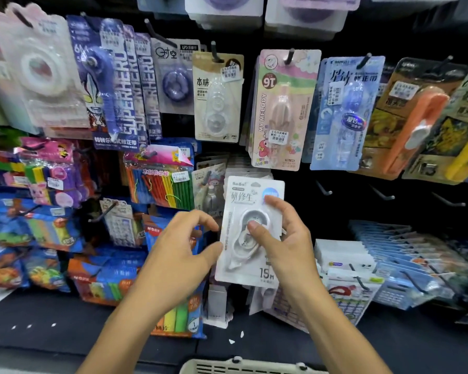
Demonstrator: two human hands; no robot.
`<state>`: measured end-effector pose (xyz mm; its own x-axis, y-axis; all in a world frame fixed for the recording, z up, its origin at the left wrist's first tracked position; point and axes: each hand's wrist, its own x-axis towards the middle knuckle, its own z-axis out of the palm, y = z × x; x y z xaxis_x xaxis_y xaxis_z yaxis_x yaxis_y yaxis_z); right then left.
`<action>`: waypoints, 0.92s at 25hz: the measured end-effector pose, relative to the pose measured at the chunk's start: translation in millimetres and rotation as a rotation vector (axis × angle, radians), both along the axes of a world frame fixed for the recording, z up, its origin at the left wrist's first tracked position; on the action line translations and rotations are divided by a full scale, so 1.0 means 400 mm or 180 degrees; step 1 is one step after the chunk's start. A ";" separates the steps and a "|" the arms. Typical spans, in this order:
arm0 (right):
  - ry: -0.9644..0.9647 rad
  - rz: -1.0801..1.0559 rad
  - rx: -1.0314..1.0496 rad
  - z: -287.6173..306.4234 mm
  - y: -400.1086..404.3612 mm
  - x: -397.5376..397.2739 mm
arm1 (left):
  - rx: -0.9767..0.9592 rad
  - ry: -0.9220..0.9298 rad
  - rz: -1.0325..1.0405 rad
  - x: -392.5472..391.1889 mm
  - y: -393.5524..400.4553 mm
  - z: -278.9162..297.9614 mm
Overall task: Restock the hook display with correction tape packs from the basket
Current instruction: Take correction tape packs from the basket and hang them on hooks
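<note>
The white correction tape pack (250,230) is held upright in front of the hook display, with its long axis close to vertical and its top edge tilted slightly to the right. The hanging end, with the printed header, points up. The right hand (280,238) grips the pack: the thumb presses on the clear blister at the front and the fingers curl round the right edge. The left hand (179,247) is just beside the left edge. Its thumb touches or nearly touches that edge; its fingers are loosely curled and hold nothing. A stack of similar white packs (247,168) hangs directly behind and above the held pack. Bare hooks (323,188) project from the dark panel up and to the right, nearer the right hand. The coming move is judged to be a lift toward a hook. The basket (243,367) rim shows at the bottom edge, below both forearms.
</note>
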<state>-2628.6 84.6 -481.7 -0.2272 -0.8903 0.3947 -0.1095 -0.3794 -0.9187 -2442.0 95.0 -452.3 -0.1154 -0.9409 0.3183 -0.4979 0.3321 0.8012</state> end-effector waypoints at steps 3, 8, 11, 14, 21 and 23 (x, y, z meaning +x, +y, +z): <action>0.0309 0.0049 0.0186 0.013 -0.021 -0.001 | 0.0002 0.0022 0.0202 0.022 0.007 0.015; -0.0029 0.0079 0.0125 -0.007 -0.024 0.021 | -0.0176 -0.0209 0.0286 0.043 0.017 0.014; 0.0007 -0.0144 0.0327 -0.014 -0.046 0.000 | -0.0293 -0.0484 0.0455 0.066 0.014 0.011; 0.0970 -0.0184 0.0181 -0.039 -0.055 0.002 | -0.0649 -0.1237 0.0434 0.069 -0.005 0.024; 0.1972 -0.0496 0.0187 -0.041 -0.172 -0.003 | -0.0533 -0.1188 0.0290 0.066 -0.021 0.006; 0.1950 -0.0399 0.0070 -0.050 -0.182 -0.007 | -0.0526 -0.1107 0.0257 0.069 -0.014 0.004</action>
<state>-2631.3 11.7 -501.6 -0.0685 -0.8809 0.4683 -0.6614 -0.3113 -0.6824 -2414.5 89.2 -450.8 -0.1708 -0.8908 0.4211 -0.7599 0.3911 0.5191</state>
